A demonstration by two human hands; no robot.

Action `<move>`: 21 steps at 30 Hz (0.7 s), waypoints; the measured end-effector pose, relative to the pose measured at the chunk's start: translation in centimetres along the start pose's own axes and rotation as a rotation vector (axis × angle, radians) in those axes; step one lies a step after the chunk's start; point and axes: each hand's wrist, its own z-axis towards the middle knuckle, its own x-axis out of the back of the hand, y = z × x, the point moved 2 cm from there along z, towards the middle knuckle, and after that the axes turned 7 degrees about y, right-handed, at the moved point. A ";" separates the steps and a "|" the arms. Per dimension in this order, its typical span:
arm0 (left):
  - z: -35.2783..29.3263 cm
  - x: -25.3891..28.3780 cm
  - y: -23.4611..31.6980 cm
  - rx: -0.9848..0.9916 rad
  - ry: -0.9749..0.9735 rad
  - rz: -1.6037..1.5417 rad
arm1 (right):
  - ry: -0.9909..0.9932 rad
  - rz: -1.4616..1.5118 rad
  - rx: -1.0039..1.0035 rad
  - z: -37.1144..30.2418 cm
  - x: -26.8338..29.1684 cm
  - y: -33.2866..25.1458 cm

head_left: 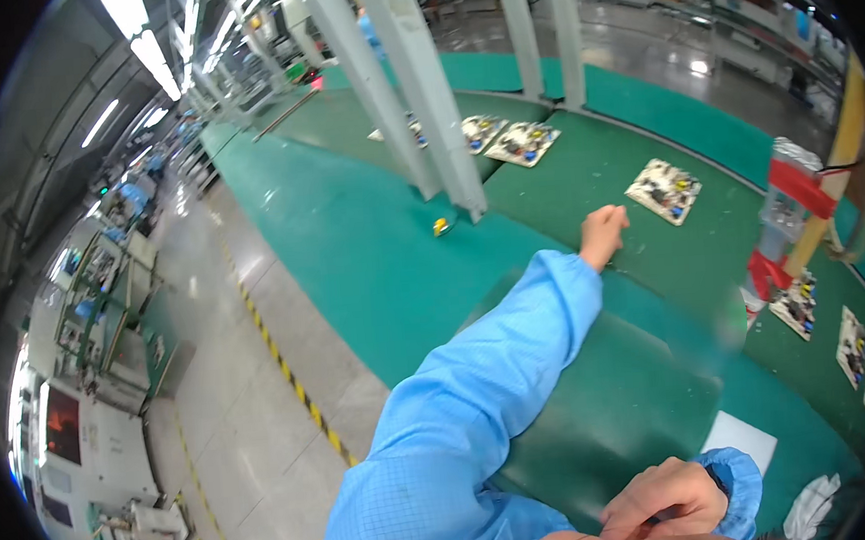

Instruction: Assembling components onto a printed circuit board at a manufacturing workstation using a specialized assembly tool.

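Observation:
My left arm, in a blue sleeve, stretches out over the green work surface. Its hand, my left hand (pixel 604 237), is closed with curled fingers at the edge of the dark green belt (pixel 586 174); what it holds, if anything, is hidden. Nearest to it, slightly farther right on the belt, lies a circuit board (pixel 665 192) crowded with parts, apart from the fingers. Close to my body, my right hand (pixel 664 503) is bent inward with its fingers curled. Its inner side is mostly out of sight, so I cannot make out anything in it.
More circuit boards (pixel 524 143) lie on the belt farther off, others (pixel 794 303) at the right. Grey metal posts (pixel 420 90) rise from the bench. A small yellow object (pixel 441 227) sits beside them. A post with red tape (pixel 803 189), a white sheet (pixel 740 441) and a white cloth (pixel 812 506) are at right.

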 end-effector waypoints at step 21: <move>-0.1 4.0 1.3 -0.019 0.037 0.017 | -0.159 0.565 -0.308 -0.2 0.7 7.0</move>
